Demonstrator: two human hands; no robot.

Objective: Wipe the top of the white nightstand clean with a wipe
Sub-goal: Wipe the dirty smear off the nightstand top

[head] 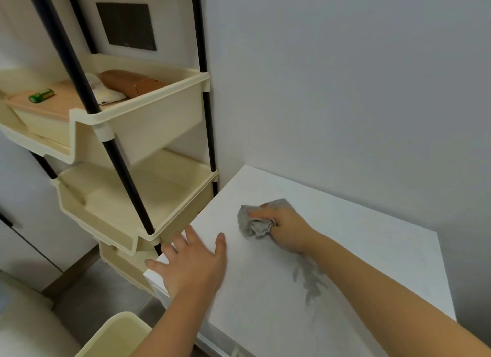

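The white nightstand [372, 250] is sitting against the far wall [345, 77], its near edge cut off. The left hand [191, 263] is resting flat on its left edge, fingers spread; the right hand [288, 230] is clutching the crumpled grey wipe [251, 223] mid-top — fingertips partly buried. A faint smear [310, 282] is trailing nearer.
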